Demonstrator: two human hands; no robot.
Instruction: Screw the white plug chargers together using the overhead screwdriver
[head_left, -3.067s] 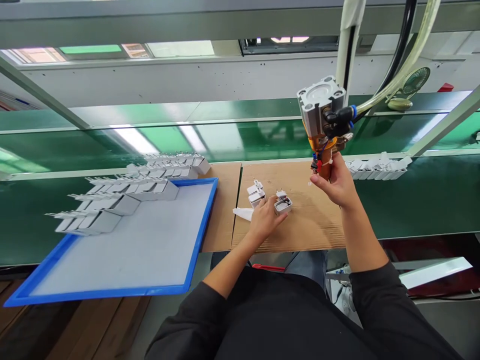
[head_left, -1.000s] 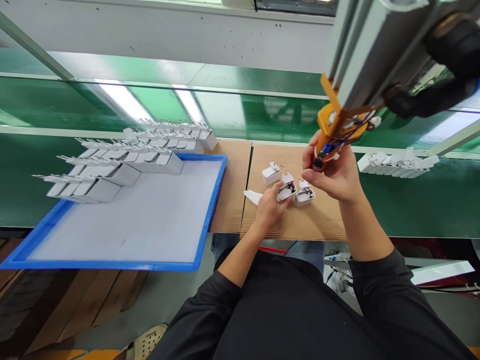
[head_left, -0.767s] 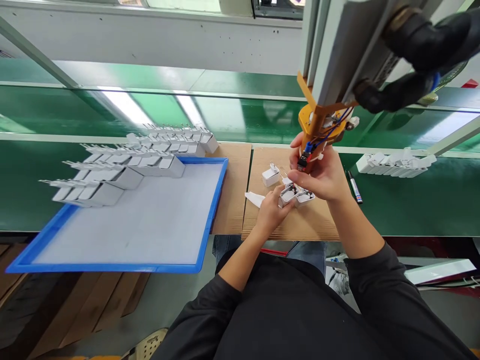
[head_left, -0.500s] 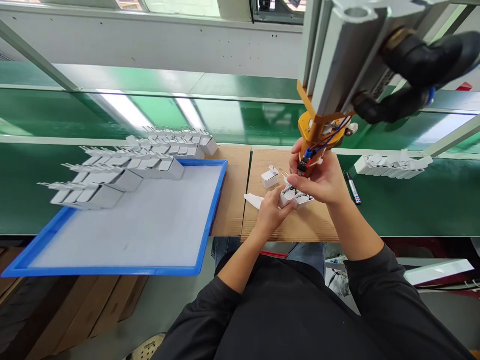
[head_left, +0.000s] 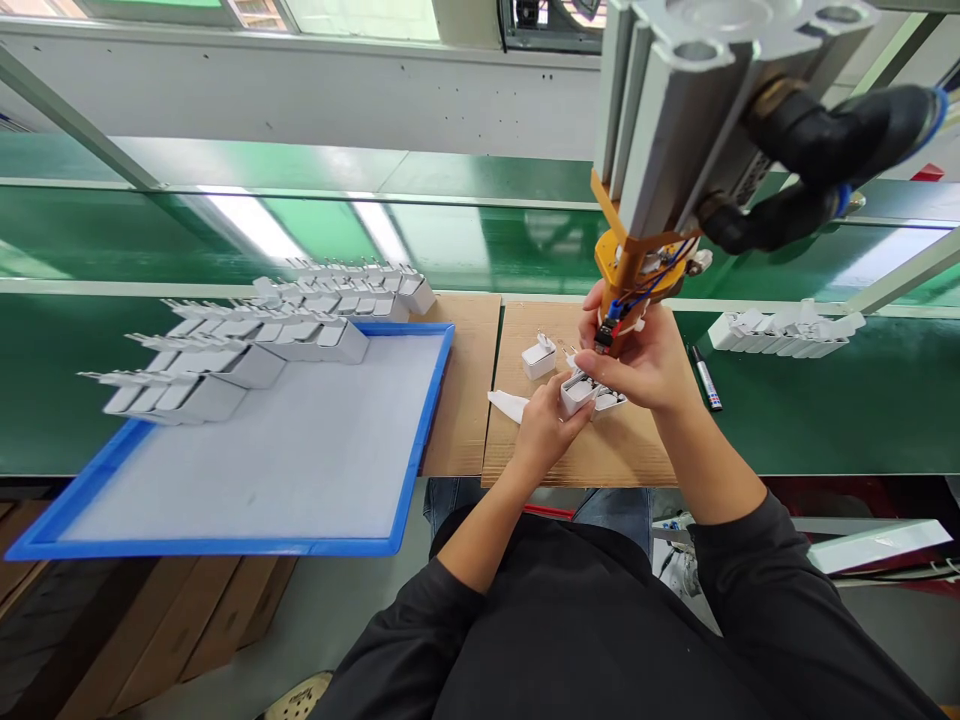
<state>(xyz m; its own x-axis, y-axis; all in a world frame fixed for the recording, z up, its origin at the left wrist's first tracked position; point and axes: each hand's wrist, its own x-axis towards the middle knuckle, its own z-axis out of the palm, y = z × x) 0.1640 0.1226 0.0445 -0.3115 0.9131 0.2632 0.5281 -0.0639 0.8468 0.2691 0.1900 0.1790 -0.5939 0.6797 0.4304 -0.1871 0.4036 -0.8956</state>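
Note:
My left hand (head_left: 546, 425) is closed around a small white adapter housing (head_left: 576, 393), open-topped with dark parts and thin wires inside. My right hand (head_left: 651, 362) wraps round the orange handheld tool (head_left: 622, 282), which carries a small black switch and blue and red wires. The tool's lower end is over the housing; whether they touch is hidden by the fingers. More white housings (head_left: 609, 400) lie just beneath the right hand. Beyond the left hand, a white adapter (head_left: 538, 358) with prongs stands on the cardboard (head_left: 634, 452), and a white strip (head_left: 508, 405) lies beside that hand.
A large metal cylinder (head_left: 679, 130) with black hose fittings hangs above the tool. At left, rows of white adapters (head_left: 247, 335) with prongs stand along a blue-rimmed tray (head_left: 401, 500). At right are a marker (head_left: 706, 378) and a row of white housings (head_left: 787, 332) on the green bench.
The view has shifted slightly, so the overhead cylinder and the tray sit a little differently. Both hands keep nearly the same place and hold.

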